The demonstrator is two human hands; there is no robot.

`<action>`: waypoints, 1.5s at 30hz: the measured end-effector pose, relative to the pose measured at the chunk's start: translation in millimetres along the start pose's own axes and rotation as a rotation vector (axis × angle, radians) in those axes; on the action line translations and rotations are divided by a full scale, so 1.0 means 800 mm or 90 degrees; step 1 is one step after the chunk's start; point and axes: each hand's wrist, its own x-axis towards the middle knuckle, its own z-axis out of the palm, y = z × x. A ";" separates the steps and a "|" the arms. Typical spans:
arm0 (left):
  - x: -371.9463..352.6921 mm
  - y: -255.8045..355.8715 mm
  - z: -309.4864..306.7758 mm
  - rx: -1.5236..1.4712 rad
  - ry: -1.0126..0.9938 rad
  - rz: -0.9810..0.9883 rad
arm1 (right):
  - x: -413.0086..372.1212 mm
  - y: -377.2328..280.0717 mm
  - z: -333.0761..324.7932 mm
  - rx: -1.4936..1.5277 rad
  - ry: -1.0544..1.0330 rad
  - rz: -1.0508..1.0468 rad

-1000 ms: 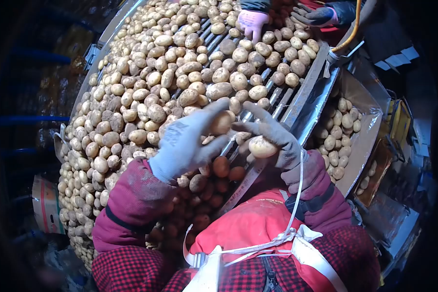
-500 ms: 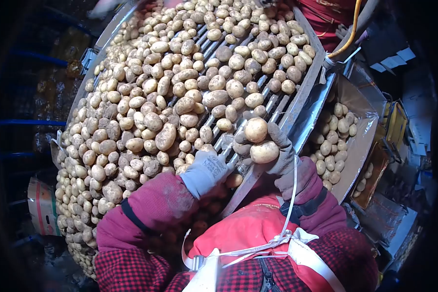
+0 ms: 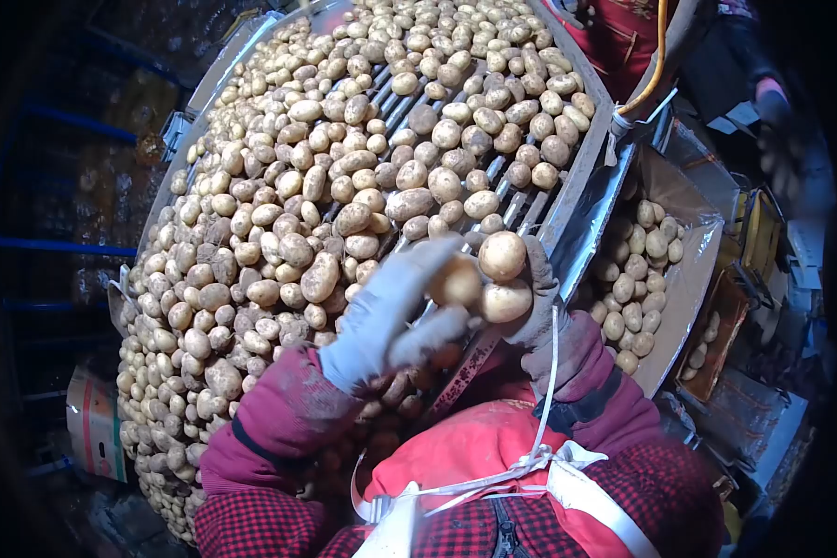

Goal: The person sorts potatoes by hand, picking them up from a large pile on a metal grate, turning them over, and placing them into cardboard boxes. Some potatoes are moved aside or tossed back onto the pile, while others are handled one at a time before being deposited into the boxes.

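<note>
My left hand (image 3: 379, 312), in a pale grey glove and smeared by motion, is closed around a blurred potato (image 3: 458, 282) beside my right hand. Two clean, yellowish potatoes sit in my right hand (image 3: 542, 296), which wears a darker, dirt-stained glove: an upper potato (image 3: 502, 256) and a lower potato (image 3: 506, 302). Its fingers curl round their right side. Both hands are over the near right corner of a slatted sorting table (image 3: 541, 206). Many loose potatoes (image 3: 293, 249), some coated in soil, lie heaped on the table to the left and beyond my hands.
To the right, a lined cardboard box (image 3: 686, 279) holds potatoes. The table's metal edge (image 3: 581, 186) runs between it and my hands. A person in red (image 3: 614, 46) stands at the far right corner, and another person's dark glove (image 3: 781, 163) shows farther right. A carton (image 3: 96, 423) stands at left.
My left hand has risen from the slats and moved right, now with a potato, close to my right hand. My right hand still holds two potatoes. A dark-gloved hand has appeared at the right.
</note>
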 end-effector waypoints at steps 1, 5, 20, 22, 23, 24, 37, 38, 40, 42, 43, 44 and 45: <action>0.003 0.003 0.007 0.050 -0.022 0.070 | -0.001 0.006 -0.001 0.055 0.114 -0.070; 0.017 -0.001 0.003 -0.023 0.021 0.010 | -0.022 -0.032 -0.036 -0.004 -0.084 0.013; 0.176 -0.149 0.055 0.544 -0.035 -0.334 | -0.166 -0.133 -0.002 -0.226 0.359 -0.341; 0.171 -0.144 0.044 0.523 -0.056 -0.309 | -0.198 -0.166 -0.056 -0.296 0.342 -0.135; 0.171 -0.144 0.040 0.499 -0.074 -0.280 | -0.190 -0.154 -0.029 -0.510 0.465 -0.271; 0.161 -0.156 0.037 0.491 -0.075 -0.223 | -0.202 -0.160 -0.072 -0.663 0.442 -0.335; 0.141 -0.137 0.043 0.354 -0.117 -0.312 | -0.271 -0.196 -0.081 -0.378 0.548 -0.490; 0.138 -0.132 0.042 0.367 -0.062 -0.256 | -0.271 -0.197 -0.077 -0.379 0.546 -0.490; 0.142 -0.104 0.042 0.341 0.040 -0.180 | -0.269 -0.197 -0.067 -0.379 0.578 -0.491; 0.145 -0.075 0.050 0.267 0.100 -0.067 | -0.270 -0.198 -0.067 -0.401 0.598 -0.495; 0.149 -0.043 0.062 0.214 0.103 -0.030 | -0.270 -0.200 -0.068 -0.423 0.617 -0.497; 0.156 -0.015 0.071 0.140 0.051 0.020 | -0.271 -0.202 -0.070 -0.427 0.613 -0.494; 0.157 0.005 0.083 0.161 0.010 0.106 | -0.273 -0.203 -0.074 -0.414 0.591 -0.493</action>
